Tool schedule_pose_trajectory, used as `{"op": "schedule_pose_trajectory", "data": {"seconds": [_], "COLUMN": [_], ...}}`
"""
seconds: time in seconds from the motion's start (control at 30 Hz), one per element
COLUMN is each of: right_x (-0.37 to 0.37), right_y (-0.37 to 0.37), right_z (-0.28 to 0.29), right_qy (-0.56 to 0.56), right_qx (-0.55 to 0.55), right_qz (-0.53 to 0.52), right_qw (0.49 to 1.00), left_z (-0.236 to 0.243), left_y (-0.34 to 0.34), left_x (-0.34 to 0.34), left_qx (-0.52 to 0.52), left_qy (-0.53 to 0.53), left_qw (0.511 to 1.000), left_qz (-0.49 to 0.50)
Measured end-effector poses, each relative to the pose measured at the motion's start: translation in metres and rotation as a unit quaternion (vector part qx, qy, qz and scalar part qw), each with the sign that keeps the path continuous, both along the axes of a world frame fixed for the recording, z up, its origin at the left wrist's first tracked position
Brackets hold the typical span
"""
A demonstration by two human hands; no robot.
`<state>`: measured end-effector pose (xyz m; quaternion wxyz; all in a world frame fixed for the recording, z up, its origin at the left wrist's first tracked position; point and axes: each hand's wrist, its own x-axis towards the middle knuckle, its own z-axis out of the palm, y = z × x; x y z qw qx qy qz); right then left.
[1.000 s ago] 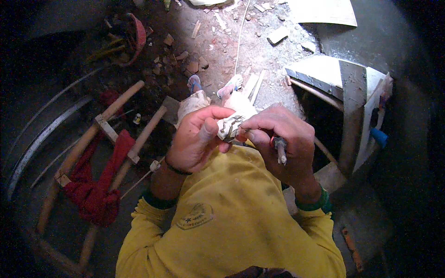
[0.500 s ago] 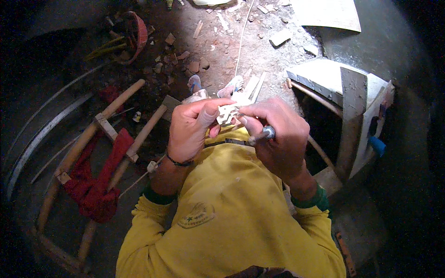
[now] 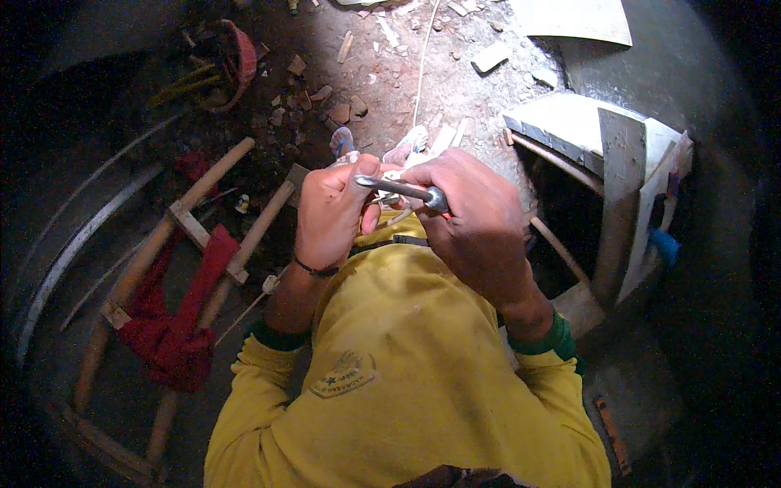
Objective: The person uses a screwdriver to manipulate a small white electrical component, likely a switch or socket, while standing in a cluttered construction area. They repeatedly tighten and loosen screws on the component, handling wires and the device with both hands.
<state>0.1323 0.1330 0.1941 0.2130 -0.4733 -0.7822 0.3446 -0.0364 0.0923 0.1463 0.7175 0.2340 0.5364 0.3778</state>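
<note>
Your left hand (image 3: 324, 215), in the middle of the frame, has its grip closed by thumb and bent fingers on a small white piece (image 3: 389, 198), which sits between your two hands and is partly hidden. Your right hand (image 3: 482, 232), just right of it, is clamped around a metal-shafted tool (image 3: 403, 189); the shaft slants across in front of the piece, its far end by your left thumb. Whether your right fingertips also pinch the piece, you cannot tell from here.

Holding both close together above your lap seems to give you steadiness, and puts the piece near the brightest light, which falls on the floor (image 3: 386, 89) at the top of the frame. Tucking the tool in your palm probably leaves your right fingertips free.

At the left of the frame, a red cloth (image 3: 175, 354) hangs over a wooden frame (image 3: 213, 175), perhaps simply as a handy rail. A white panel (image 3: 573, 20) lies at upper right.
</note>
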Motion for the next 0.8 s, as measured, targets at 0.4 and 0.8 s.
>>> {"op": "schedule_pose_trajectory", "data": {"seconds": [0.4, 0.8], "right_x": [-0.011, -0.019], "right_y": [0.0, -0.005], "right_z": [-0.006, -0.008], "right_qy": [-0.012, -0.011], "right_qx": [-0.043, -0.048], "right_qz": [-0.012, -0.032], "right_qw": [0.999, 0.998], "left_z": [-0.023, -0.019], "left_y": [-0.007, -0.007], "left_x": [-0.005, -0.001], "left_qx": [0.015, 0.037], "left_qy": [-0.005, 0.014], "left_qw": [1.0, 0.997], "left_qz": [0.021, 0.064]}}
